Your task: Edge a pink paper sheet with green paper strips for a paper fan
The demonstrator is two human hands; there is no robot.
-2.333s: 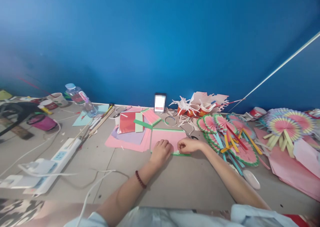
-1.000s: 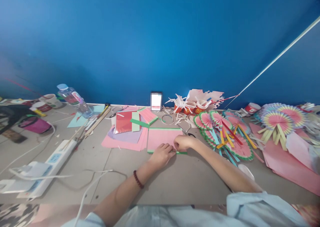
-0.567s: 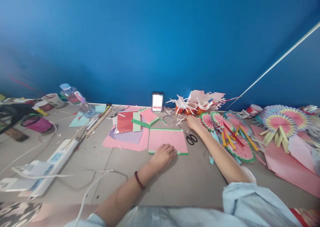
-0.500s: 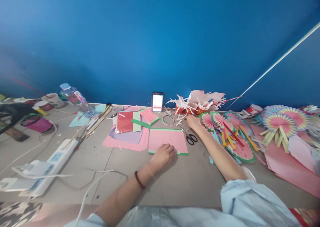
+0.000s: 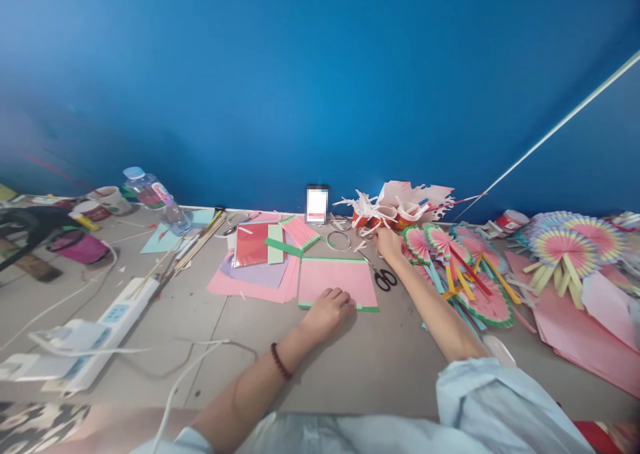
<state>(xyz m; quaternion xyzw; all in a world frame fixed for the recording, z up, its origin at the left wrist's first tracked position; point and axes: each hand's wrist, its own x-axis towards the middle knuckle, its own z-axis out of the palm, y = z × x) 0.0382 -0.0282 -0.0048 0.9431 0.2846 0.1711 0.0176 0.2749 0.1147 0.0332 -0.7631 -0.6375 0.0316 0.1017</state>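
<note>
A pink sheet of paper [image 5: 333,274] with green strips along its top and bottom edges lies flat before me. My left hand [image 5: 330,311] rests on its lower edge, fingers lying bent on the paper, near a small pale piece at the green strip. My right hand [image 5: 389,243] reaches to the white paper strips [image 5: 367,207] and red cups [image 5: 387,215] near the wall. Its fingers look pinched, but their tips and anything in them are hard to make out. Black-handled scissors [image 5: 385,279] lie just below that hand, and a tape ring [image 5: 339,241] is left of it.
Left of the sheet are a pleated pink paper [image 5: 299,233] and stacked coloured papers [image 5: 250,277]. Several paper fans [image 5: 483,301] lie at right. A bottle [image 5: 165,201], wooden sticks [image 5: 200,244] and a power strip [image 5: 110,327] with cables are at left. A phone [image 5: 317,204] leans on the blue wall.
My right hand has shifted slightly up and right, closer to the cups. My left hand stays on the pink sheet. The whole view has moved a little.
</note>
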